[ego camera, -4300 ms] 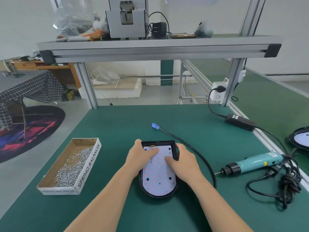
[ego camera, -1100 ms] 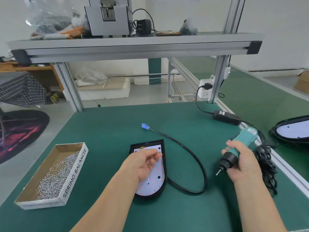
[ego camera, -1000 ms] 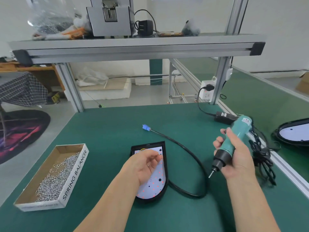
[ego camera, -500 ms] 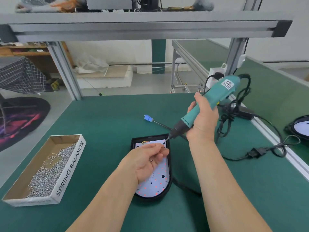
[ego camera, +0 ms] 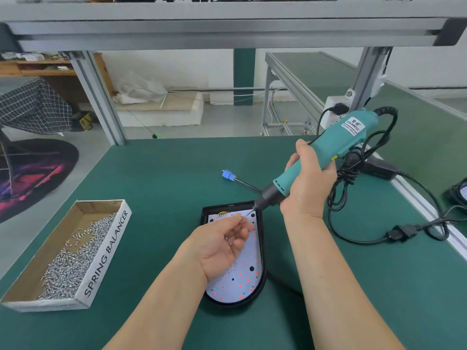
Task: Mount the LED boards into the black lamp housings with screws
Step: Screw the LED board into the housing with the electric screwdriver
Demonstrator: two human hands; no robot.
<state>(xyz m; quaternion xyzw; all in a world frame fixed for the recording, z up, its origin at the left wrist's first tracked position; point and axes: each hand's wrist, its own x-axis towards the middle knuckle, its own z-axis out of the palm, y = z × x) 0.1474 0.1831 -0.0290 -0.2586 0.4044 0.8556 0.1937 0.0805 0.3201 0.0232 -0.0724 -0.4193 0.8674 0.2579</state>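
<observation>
A black lamp housing (ego camera: 262, 279) lies on the green bench with a white LED board (ego camera: 242, 279) dotted red seated inside it. My left hand (ego camera: 222, 246) hovers palm-up over the board, cupping a few small screws (ego camera: 228, 241) and pinching one screw (ego camera: 240, 218) at its fingertips. My right hand (ego camera: 307, 184) grips a teal electric screwdriver (ego camera: 326, 152), tilted down to the left. Its bit tip touches the pinched screw above the board's top right corner. The housing's black cable ends in a blue connector (ego camera: 228, 175).
A cardboard box (ego camera: 106, 251) marked SPRING BALANCER holds many screws at the left. The screwdriver's black cord (ego camera: 353, 198) and power adapter (ego camera: 379, 168) lie at the right. Another lamp housing (ego camera: 458, 193) shows at the right edge. An aluminium shelf (ego camera: 227, 29) spans overhead.
My right hand picked the screwdriver up from the right and brought it over the housing; its bit now meets the screw in my left fingertips. My left hand stayed over the board.
</observation>
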